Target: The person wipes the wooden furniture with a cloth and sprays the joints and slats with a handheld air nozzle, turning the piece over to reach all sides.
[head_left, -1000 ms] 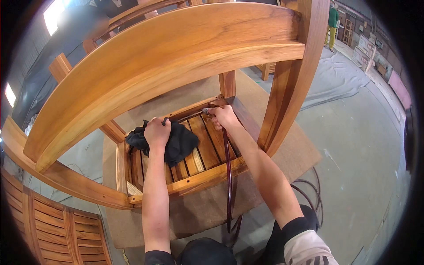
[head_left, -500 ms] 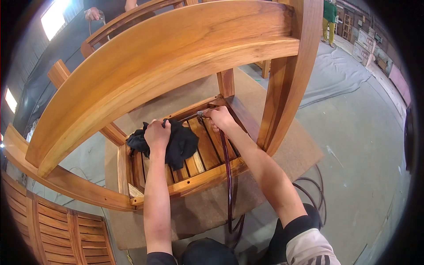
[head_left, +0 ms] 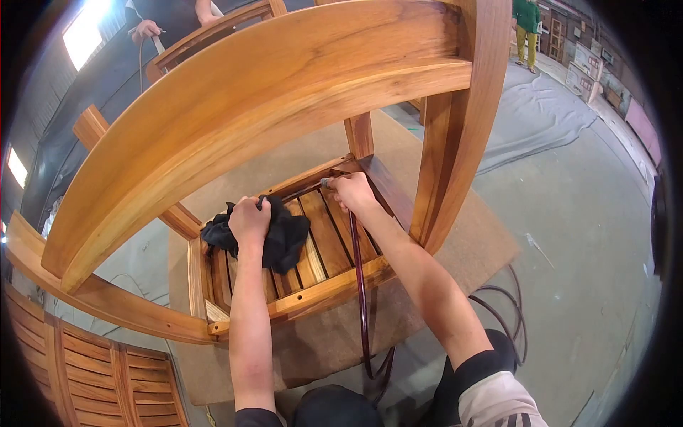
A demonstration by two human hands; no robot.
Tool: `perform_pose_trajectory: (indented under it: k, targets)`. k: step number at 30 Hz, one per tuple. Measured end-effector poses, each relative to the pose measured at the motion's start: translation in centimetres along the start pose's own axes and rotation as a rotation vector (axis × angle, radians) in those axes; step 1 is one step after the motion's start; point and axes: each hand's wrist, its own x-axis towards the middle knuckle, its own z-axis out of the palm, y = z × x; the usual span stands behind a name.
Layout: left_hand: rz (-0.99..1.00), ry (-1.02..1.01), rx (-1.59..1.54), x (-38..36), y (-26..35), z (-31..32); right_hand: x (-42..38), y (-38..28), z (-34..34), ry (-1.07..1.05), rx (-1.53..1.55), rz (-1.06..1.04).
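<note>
A wooden chair (head_left: 284, 92) lies tipped in front of me, its curved rails arching over my arms. My left hand (head_left: 249, 219) grips a black cloth (head_left: 284, 238) and presses it on the slatted seat (head_left: 324, 238). My right hand (head_left: 353, 191) is closed around a metal nozzle (head_left: 326, 183) at the end of a dark red hose (head_left: 358, 285), pointed at the seat's far corner. The hose runs down past the seat's front rail to the floor.
The chair rests on a brown mat (head_left: 469, 249) over a grey concrete floor. A slatted wooden panel (head_left: 85, 370) lies at the lower left. Hose loops (head_left: 505, 313) coil at my right. Another person's hand (head_left: 146, 30) is at the top left; a person in green (head_left: 526, 28) stands far right.
My left hand with the cloth has shifted slightly up and left on the slats. My right hand with the nozzle has stayed near the far corner. The view has tilted a little.
</note>
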Motion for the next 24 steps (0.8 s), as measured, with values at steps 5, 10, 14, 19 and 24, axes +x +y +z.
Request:
perform_pose_trajectory:
  k: [5, 10, 14, 19, 24]
  targets:
    - [-0.035, 0.001, 0.036, -0.4, 1.0, -0.4, -0.4, -0.2, 0.1, 0.102, 0.005, -0.003]
    - [0.093, -0.021, 0.110, -0.5, 1.3, 0.4, -0.6, 0.3, 0.1, 0.185, 0.099, 0.000]
    - [0.204, -0.066, 0.139, 0.2, 1.8, 2.7, -1.0, -0.1, 0.3, 0.230, 0.094, 0.012]
    - [0.405, -0.019, 0.098, 0.1, 7.4, 3.0, -2.4, -1.1, 0.3, 0.166, 0.049, -0.031]
    - [0.503, -0.017, -0.115, 1.7, 12.6, 5.5, -2.4, -1.4, -0.4, 0.137, 0.233, -0.093]
